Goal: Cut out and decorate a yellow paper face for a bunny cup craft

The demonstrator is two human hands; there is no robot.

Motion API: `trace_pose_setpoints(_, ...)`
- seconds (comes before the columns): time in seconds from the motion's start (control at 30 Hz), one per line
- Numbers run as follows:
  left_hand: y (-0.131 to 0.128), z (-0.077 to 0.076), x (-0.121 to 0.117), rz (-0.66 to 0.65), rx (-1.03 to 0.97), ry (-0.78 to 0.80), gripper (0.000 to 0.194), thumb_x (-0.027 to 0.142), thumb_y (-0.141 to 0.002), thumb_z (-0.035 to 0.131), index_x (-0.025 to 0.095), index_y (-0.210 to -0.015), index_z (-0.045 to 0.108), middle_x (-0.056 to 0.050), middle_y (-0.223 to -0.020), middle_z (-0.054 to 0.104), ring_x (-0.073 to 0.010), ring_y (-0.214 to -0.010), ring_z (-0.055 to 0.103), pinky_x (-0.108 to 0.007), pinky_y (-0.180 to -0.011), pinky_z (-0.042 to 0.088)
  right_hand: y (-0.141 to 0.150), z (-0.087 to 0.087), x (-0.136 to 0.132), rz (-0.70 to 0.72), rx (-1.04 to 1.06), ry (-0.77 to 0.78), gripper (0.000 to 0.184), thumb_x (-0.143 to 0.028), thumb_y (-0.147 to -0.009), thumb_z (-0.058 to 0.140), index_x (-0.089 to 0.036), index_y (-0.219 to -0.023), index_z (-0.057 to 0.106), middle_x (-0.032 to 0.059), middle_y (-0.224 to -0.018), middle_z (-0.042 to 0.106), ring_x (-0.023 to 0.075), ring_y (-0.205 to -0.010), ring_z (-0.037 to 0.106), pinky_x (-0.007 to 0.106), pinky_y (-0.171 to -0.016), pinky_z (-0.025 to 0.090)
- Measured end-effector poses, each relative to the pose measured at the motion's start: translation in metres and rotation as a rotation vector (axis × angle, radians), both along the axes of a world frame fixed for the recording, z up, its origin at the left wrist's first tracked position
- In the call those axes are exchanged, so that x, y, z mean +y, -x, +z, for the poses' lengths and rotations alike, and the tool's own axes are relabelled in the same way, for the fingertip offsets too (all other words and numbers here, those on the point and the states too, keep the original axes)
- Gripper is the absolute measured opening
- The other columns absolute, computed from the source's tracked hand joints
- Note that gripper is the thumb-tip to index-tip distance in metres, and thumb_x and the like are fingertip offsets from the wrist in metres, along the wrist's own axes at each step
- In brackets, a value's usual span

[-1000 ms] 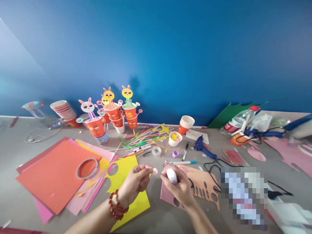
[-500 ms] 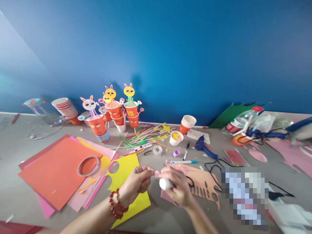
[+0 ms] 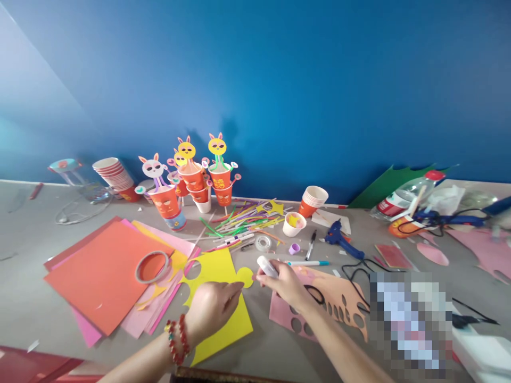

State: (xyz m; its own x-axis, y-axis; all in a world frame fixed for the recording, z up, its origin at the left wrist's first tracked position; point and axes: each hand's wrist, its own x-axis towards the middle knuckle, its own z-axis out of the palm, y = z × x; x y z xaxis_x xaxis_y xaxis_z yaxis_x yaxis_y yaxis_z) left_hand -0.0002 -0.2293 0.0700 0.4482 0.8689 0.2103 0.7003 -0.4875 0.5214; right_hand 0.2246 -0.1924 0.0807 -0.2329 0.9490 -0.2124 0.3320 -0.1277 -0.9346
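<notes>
My right hand (image 3: 285,282) is wrapped round a white glue stick (image 3: 267,267), which tilts up and to the left. My left hand (image 3: 215,304), with beaded bracelets on its wrist, is closed above the yellow sheet (image 3: 235,334). Its fingertips meet the lower edge of a yellow paper circle (image 3: 245,276); the exact grip is hidden behind the fingers. A tiny pink bit shows at the circle's right edge, near my right fingertips. Under the right forearm lies a pink sheet with round holes (image 3: 281,314), beside black scissor handles (image 3: 315,293).
Orange sheets (image 3: 104,276) with a tape roll (image 3: 153,267) lie left. Rabbit figures stand in paper cups (image 3: 164,201) behind. Pipe cleaners (image 3: 235,221), a purple cap (image 3: 294,248), a marker (image 3: 309,263) and a blue glue gun (image 3: 342,239) lie farther back. A bottle (image 3: 407,194) leans right.
My left hand has moved down and away from the right hand, and the yellow circle now shows. The glue stick has swung upward in my right hand. The view has shifted slightly.
</notes>
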Motion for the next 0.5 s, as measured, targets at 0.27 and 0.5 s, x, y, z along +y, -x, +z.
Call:
trace_pose_setpoints(0.27,-0.001,-0.016,0.002,-0.064,0.404,-0.07,0.032,0.023,-0.098,0.041,0.022,-0.116,0.067,-0.003,-0.066,0.071,-0.0202,-0.055,0.067,-0.025,-0.047,0.035,0.024,-0.031,0.036,0.067,-0.172,0.158,0.015,-0.028,-0.074,0.074,-0.018,-0.077,0.063,-0.0059,-0.054,0.061,0.0056,-0.037,0.043,0.017,-0.039,0.031)
trace_pose_setpoints(0.5,-0.002,-0.021,0.002,-0.058,0.429,-0.042,0.029,0.023,-0.099,0.04,0.019,-0.103,0.069,-0.004,-0.065,0.07,-0.0208,-0.054,0.067,-0.025,-0.045,0.031,0.03,-0.038,0.043,0.111,-0.275,0.157,0.016,-0.029,-0.074,0.077,-0.018,-0.08,0.067,-0.0039,-0.059,0.066,0.0067,-0.038,0.049,0.018,-0.041,0.033)
